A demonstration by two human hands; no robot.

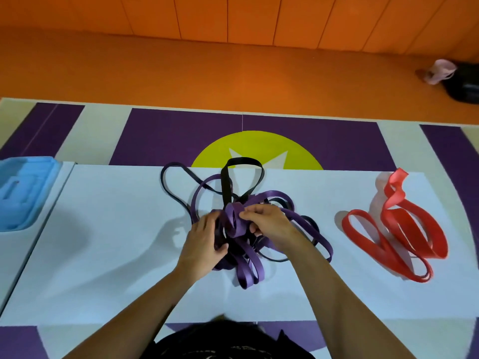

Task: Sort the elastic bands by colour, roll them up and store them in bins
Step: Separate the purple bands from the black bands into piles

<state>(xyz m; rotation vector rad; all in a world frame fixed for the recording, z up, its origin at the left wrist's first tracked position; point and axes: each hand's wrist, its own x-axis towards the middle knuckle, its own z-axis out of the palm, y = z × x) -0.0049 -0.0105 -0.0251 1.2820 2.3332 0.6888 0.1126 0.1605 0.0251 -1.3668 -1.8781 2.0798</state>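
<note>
A tangled heap of purple elastic bands (248, 265) and black elastic bands (226, 182) lies in the middle of the white sheet (116, 242). My left hand (204, 244) grips the left side of the heap, thumb curled on the dark bands. My right hand (267, 224) pinches a purple loop (233, 218) at the top of the heap. Red elastic bands (404, 231) lie apart in a loose pile on the right of the sheet.
A light blue bin (23, 190) sits at the left edge, beside the sheet. The floor has purple, white and yellow-green panels, then orange matting beyond. A black bag (464, 84) with a pink item lies far right.
</note>
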